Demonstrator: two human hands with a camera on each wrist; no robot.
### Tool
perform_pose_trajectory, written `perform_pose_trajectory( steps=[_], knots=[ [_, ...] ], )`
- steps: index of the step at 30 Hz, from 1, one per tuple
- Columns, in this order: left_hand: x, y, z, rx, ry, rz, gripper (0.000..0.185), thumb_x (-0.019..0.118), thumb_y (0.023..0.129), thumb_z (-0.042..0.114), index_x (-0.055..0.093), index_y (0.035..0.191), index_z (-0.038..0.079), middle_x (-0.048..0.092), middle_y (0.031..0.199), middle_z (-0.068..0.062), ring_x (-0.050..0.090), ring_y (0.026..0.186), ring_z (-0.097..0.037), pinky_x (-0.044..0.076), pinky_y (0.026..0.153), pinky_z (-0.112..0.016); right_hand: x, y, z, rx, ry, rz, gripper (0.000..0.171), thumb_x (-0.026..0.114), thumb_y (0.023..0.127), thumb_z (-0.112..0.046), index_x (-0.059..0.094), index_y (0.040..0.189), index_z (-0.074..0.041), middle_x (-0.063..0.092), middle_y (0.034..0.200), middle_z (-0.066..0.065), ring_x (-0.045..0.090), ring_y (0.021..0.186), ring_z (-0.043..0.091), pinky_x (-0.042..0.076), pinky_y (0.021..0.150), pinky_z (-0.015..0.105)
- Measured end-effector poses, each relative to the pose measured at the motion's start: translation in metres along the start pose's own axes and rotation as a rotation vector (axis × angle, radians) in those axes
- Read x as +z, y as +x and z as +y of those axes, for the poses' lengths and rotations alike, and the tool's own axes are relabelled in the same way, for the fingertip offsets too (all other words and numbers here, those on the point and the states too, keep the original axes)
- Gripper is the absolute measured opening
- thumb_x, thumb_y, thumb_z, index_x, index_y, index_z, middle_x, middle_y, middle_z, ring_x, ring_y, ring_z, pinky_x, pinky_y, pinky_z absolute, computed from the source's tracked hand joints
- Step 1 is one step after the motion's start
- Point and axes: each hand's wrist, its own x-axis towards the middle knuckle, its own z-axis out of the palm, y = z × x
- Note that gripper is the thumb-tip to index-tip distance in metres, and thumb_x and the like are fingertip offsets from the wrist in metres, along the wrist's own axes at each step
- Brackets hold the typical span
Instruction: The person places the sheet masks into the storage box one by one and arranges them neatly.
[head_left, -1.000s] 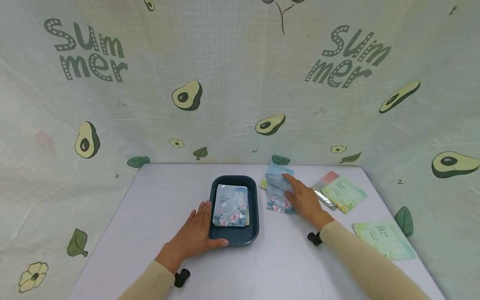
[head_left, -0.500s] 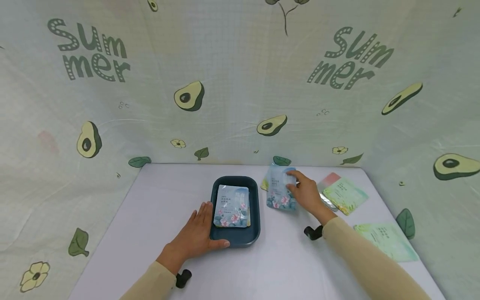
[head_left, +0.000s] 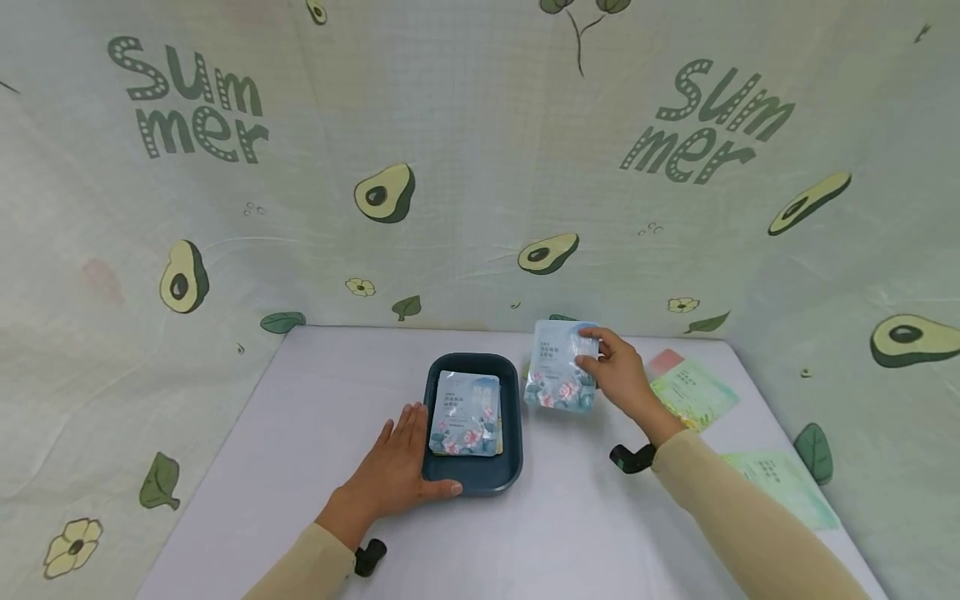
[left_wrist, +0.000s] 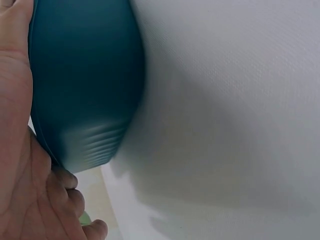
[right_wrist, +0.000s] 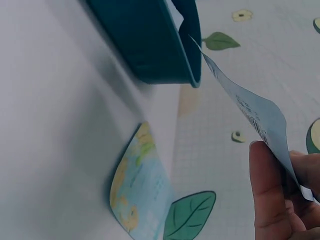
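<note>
the avocado-print cloth (head_left: 480,167) rises behind and to both sides of the white counter (head_left: 315,417), filling the view from 9 through 12 to 3 o'clock. on the counter, near its middle, sits the dark blue tray (head_left: 474,482), with a stack of blue flowered packets (head_left: 465,412) lying flat inside it.

the left hand (head_left: 393,475) lies at the tray's 8 o'clock, fingers straight along the tray's left wall and the thumb laid against its near rim; the left wrist view shows the palm flat on the tray's outer side (left_wrist: 85,90). it holds nothing in a curl, only presses the tray.

the right hand (head_left: 618,379) is at the tray's 2 o'clock, lifted off the counter, and pinches the upper right corner of a blue flowered sachet (head_left: 558,367) between thumb and fingers. the sachet hangs tilted just to the right of the tray, its lower edge near the tray's far right corner; in the right wrist view it bends thin-edged (right_wrist: 250,110) toward the tray rim.

at the hand's 3 o'clock a green sachet (head_left: 693,392) lies flat, partly over a pink one (head_left: 663,360). a paler green sachet (head_left: 780,487) lies at 5 o'clock, near the counter's right edge. a yellow-blue sachet (right_wrist: 140,195) lies flat beneath the raised one.
</note>
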Motion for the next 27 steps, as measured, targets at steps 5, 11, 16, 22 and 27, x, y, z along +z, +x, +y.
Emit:
perform_pose_trajectory(
  steps=[5,11,16,22,27],
  knots=[
    [0.001,0.001,0.001,0.005,0.004,0.004,0.135,0.068,0.082,0.084,0.011,0.168,-0.002,0.012,0.176,-0.021,0.009,0.164,-0.038,0.017,0.130,-0.061,0.002,-0.003,-0.012,0.002,0.042,-0.013,0.048,0.070,0.102,-0.009,0.057,0.148,-0.012,0.071,0.127,0.024,0.068,0.088,0.027,0.060,0.064,0.027],
    [-0.001,0.001,0.002,0.002,0.017,0.003,0.135,0.067,0.082,0.085,0.011,0.167,-0.003,0.013,0.176,-0.022,0.010,0.164,-0.039,0.017,0.130,-0.062,0.014,-0.004,-0.023,-0.015,0.102,-0.045,0.047,0.070,0.101,-0.008,0.057,0.147,-0.010,0.071,0.129,0.024,0.070,0.087,0.025,0.059,0.064,0.026],
    [-0.002,0.000,0.004,-0.006,0.011,-0.008,0.135,0.068,0.082,0.084,0.011,0.167,-0.004,0.013,0.176,-0.022,0.009,0.164,-0.039,0.017,0.130,-0.061,0.031,-0.004,-0.029,-0.016,0.144,-0.074,0.047,0.070,0.100,-0.005,0.059,0.145,-0.010,0.072,0.127,0.024,0.070,0.086,0.023,0.059,0.063,0.026],
    [-0.004,0.000,0.006,0.001,0.023,-0.007,0.135,0.068,0.081,0.084,0.013,0.166,-0.006,0.013,0.175,-0.024,0.009,0.164,-0.040,0.016,0.130,-0.062,0.054,-0.004,-0.039,-0.012,0.188,-0.119,0.046,0.070,0.101,-0.006,0.059,0.146,-0.013,0.074,0.125,0.019,0.072,0.086,0.021,0.060,0.064,0.029],
    [-0.003,0.002,0.005,0.018,0.050,0.006,0.134,0.067,0.082,0.083,0.015,0.166,-0.007,0.015,0.175,-0.025,0.010,0.164,-0.041,0.016,0.130,-0.063,0.077,-0.004,-0.046,-0.012,0.218,-0.136,0.044,0.071,0.100,-0.008,0.063,0.142,-0.015,0.069,0.093,0.010,0.062,0.071,0.017,0.053,0.058,0.028]
  ],
)
